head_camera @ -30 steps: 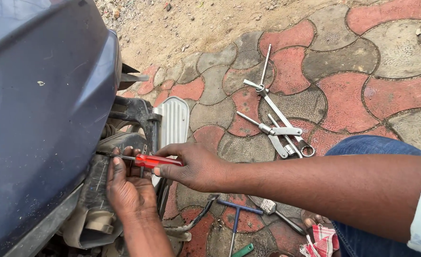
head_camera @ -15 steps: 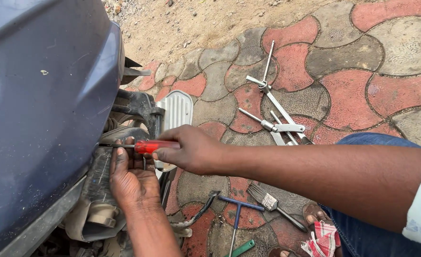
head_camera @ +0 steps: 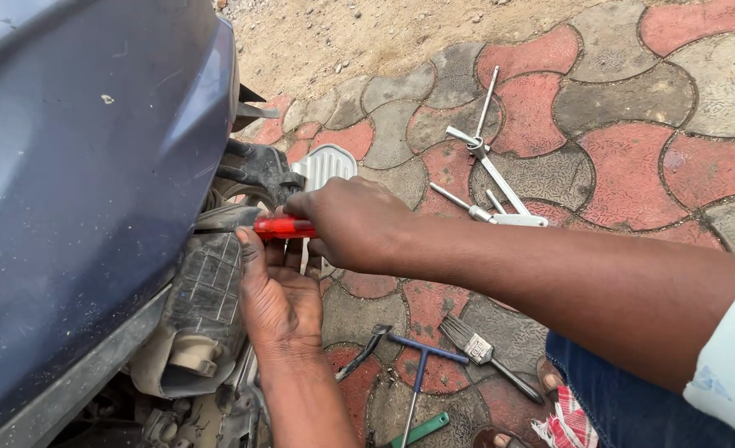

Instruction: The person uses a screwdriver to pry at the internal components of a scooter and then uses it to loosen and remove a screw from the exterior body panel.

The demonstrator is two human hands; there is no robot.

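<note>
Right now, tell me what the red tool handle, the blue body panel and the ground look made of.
Red tool handle, gripped by the right hand: glossy, slightly see-through, likely hard plastic. Blue body panel: smooth with a dull sheen and scuffs, painted plastic or metal, cannot tell. Ground: rough red and grey interlocking pavers, probably concrete.

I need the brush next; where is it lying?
The brush lies on the paving at lower right, beside the blue T-handle wrench, near the person's knee.

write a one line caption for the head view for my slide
Right hand grips a red-handled screwdriver at a blue scooter's underside, left hand beneath.
</note>
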